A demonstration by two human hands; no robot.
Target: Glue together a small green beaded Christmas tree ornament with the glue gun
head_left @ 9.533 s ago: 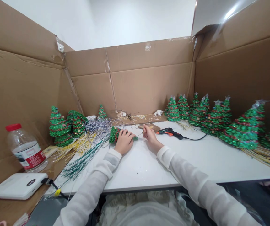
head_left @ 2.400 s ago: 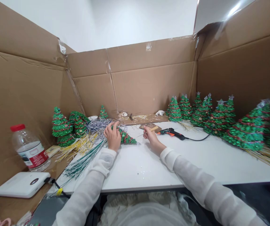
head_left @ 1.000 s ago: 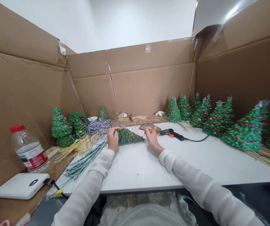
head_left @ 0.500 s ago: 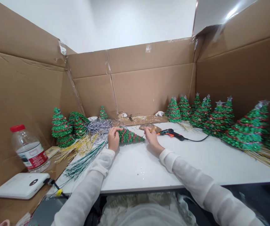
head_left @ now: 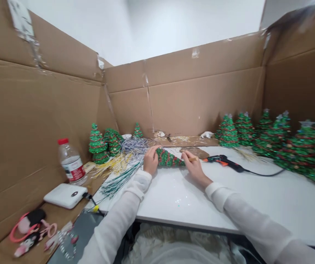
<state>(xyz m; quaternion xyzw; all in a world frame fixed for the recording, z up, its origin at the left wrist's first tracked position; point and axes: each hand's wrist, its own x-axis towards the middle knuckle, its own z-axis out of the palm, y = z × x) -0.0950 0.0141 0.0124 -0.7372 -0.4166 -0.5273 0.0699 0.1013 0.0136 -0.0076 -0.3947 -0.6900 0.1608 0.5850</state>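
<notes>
A small green Christmas tree with red garland [head_left: 169, 158] lies on its side over the white board, its tip pointing right. My left hand [head_left: 150, 160] is closed around its wide base end. At the tip, my right hand [head_left: 195, 168] pinches a thin, tan, wooden-looking stick [head_left: 192, 159]; its working end is hidden by the fingers. Just right of that hand lies a black and orange hot glue gun [head_left: 223, 160], nozzle toward the hand. Behind the right hand is a flat brown piece [head_left: 198, 151], partly covered.
Finished-looking trees [head_left: 228, 132] stand along the right, several more [head_left: 97, 145] at the left. Bundles of green wires [head_left: 121, 179] and yellow wires [head_left: 113, 163] lie left of my hand. A water bottle [head_left: 71, 163], white power bank [head_left: 65, 195] and trinkets [head_left: 31, 227] sit far left.
My view has turned left, so everything sits further right and the trinkets at lower left show more. Both hands stay at the tree, the left at its base and the right at its tip.
</notes>
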